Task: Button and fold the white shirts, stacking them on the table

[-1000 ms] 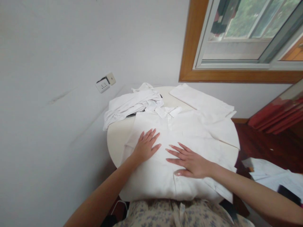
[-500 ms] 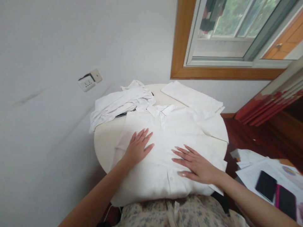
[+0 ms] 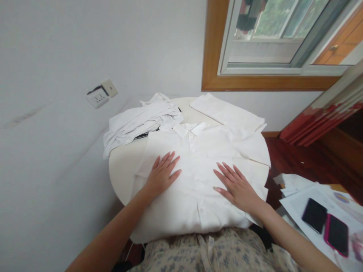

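A white button-up shirt [image 3: 195,189] lies spread over a round cream table [image 3: 120,172], its collar toward the wall and its lower edge against my body. One sleeve stretches out at the upper right. My left hand [image 3: 163,173] rests flat on the shirt's left side, fingers pointing away from me. On the right side, my right hand [image 3: 235,185] lies palm down with its fingers spread. Neither hand grips the cloth. Beyond my left hand sits a crumpled white garment [image 3: 138,121] with a dark edge showing beneath it, partly hanging over the table's rim.
A wall socket [image 3: 98,97] is at the left. The wood-framed window [image 3: 215,45] and a red and beige curtain [image 3: 317,117] stand at the right. Lower right, papers [image 3: 297,200] carry a black phone [image 3: 314,215] and a pink-edged phone [image 3: 336,234].
My right hand has shifted slightly right and away from me across the shirt, its fingers now angled more forward. My left hand stays nearly in place. The view has moved a little.
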The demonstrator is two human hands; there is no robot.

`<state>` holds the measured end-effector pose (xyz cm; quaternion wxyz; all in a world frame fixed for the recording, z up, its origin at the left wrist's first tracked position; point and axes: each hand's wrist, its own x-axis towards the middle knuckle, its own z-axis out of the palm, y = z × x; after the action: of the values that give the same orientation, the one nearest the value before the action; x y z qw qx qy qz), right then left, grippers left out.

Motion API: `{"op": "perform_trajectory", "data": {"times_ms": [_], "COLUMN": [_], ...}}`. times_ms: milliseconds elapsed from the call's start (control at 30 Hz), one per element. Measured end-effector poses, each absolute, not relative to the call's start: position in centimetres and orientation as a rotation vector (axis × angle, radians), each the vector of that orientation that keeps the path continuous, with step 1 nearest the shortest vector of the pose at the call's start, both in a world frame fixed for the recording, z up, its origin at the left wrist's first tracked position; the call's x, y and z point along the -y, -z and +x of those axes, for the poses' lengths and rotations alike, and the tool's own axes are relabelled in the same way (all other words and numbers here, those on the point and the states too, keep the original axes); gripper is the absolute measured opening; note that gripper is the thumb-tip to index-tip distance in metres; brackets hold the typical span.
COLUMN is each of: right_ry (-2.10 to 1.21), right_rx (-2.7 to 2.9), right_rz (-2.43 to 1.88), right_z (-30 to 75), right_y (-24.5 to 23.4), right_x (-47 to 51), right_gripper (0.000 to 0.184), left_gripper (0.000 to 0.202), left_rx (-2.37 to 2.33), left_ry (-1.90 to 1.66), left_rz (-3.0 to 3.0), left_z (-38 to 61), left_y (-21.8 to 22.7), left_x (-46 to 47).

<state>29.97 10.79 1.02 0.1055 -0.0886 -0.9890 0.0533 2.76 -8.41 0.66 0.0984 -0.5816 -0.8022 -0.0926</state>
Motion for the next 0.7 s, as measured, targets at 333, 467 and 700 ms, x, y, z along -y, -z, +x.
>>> {"op": "perform_trajectory", "data": {"times_ms": [333, 467, 700], "right_ry": [-0.129, -0.149, -0.173], "right_rx": [2.855, 2.814, 2.853], "right_rz": [-0.478, -0.489, -0.473], "right_z": [34.1, 35.0, 35.4], "right_y": [-0.4, -0.1, -0.5], "right_x": [-11.3, -11.7, -12.1], "right_gripper": [0.052, 0.047, 0.047], "left_gripper": [0.052, 0.052, 0.052], "left_rx": [2.37, 2.366, 2.361], "left_ry": [0.227, 0.238, 0.265], "left_rz": [-1.736, -1.743, -1.727], "left_z": [2.6, 2.6, 2.6], "left_y": [-0.5, -0.6, -0.3], "left_x": [8.4, 8.4, 8.4]}}
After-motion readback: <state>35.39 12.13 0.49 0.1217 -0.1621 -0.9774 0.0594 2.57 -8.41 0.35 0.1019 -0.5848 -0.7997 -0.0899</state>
